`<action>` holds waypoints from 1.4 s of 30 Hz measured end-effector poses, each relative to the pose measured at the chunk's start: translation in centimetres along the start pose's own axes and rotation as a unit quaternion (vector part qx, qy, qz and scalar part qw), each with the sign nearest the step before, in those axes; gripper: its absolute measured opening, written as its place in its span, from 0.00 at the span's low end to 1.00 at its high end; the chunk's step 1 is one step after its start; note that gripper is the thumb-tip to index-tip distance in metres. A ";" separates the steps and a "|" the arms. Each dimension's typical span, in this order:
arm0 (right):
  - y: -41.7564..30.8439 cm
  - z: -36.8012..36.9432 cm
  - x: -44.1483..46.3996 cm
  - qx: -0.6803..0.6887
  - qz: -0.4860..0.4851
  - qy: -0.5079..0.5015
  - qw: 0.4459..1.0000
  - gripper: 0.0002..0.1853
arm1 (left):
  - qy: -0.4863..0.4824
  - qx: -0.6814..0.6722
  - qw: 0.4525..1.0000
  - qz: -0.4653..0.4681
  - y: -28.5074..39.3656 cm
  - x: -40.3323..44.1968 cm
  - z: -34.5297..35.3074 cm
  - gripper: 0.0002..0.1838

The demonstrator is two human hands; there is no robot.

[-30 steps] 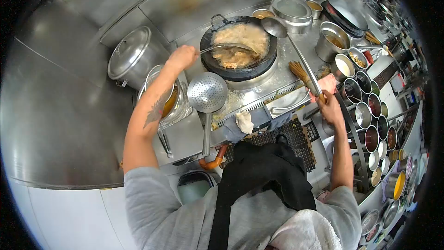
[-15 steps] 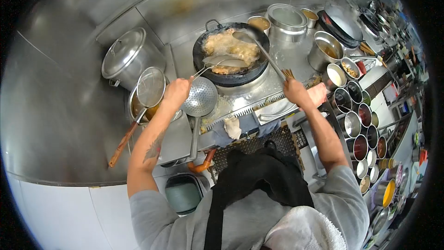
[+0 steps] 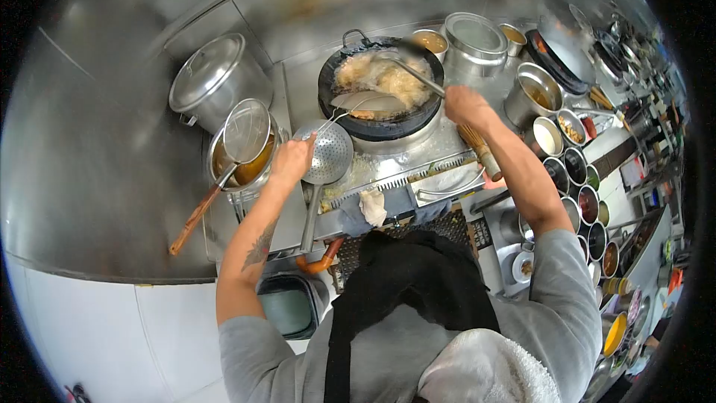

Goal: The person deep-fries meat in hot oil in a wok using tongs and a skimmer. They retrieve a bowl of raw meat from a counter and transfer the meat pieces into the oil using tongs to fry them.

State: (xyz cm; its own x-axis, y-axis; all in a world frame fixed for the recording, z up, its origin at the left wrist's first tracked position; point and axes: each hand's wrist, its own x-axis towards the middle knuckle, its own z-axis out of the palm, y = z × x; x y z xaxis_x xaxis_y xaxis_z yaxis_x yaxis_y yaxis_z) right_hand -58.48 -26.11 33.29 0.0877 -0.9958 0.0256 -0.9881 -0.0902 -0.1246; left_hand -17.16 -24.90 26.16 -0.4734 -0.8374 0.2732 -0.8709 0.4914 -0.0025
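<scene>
My left hand (image 3: 293, 158) is closed round the thin wire handle of a skimmer (image 3: 367, 101), whose wide head lies over the near part of the black wok (image 3: 384, 133). In my right hand (image 3: 466, 107) is the long handle of a ladle (image 3: 419, 76); its bowl is down among the food and hard to make out. Pale golden pieces of food (image 3: 410, 91) bubble in the oil. Just below my left hand, a perforated strainer ladle (image 3: 328, 155) rests on the counter. A bamboo brush (image 3: 479, 151) lies below my right hand.
At left stands a lidded stockpot (image 3: 212, 75). A fine mesh strainer (image 3: 246, 130) lies across a pot of brown liquid (image 3: 257, 172). Behind the wok are a tall metal pot (image 3: 475, 48) and a small pot (image 3: 431, 41). Several seasoning containers (image 3: 556, 172) line the right side.
My right hand has moved up toward the wok, with the ladle's bowl now lower in the food. The brush shows more fully. My left hand still holds the skimmer; the view has shifted slightly.
</scene>
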 end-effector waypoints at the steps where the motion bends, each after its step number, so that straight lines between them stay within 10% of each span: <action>1: -0.6 -1.6 -0.6 -0.022 -0.002 -0.030 0.999 0.11 | -0.015 -0.011 1.000 -0.018 0.6 -0.4 -0.7 0.17; 5: -2.1 2.0 -0.2 -0.031 -0.047 0.089 0.994 0.12 | -0.035 -0.030 0.997 -0.055 1.6 -1.0 -0.4 0.18; 39: -3.5 7.4 2.8 0.030 0.044 0.102 0.993 0.15 | -0.080 -0.090 0.976 -0.183 -1.0 -7.1 4.8 0.29; 42: -1.1 1.1 2.2 0.241 0.164 -0.113 0.950 0.18 | -0.002 -0.086 0.979 -0.186 -0.7 -7.5 5.5 0.28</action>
State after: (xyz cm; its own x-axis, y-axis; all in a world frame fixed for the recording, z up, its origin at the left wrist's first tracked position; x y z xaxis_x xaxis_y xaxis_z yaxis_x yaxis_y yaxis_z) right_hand -57.02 -28.24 32.40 -0.1362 -0.9440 -0.3007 -0.7994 0.2840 -0.5295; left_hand -13.74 -20.26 18.79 -0.1277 -0.9670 0.2203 -0.9481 0.1842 0.2590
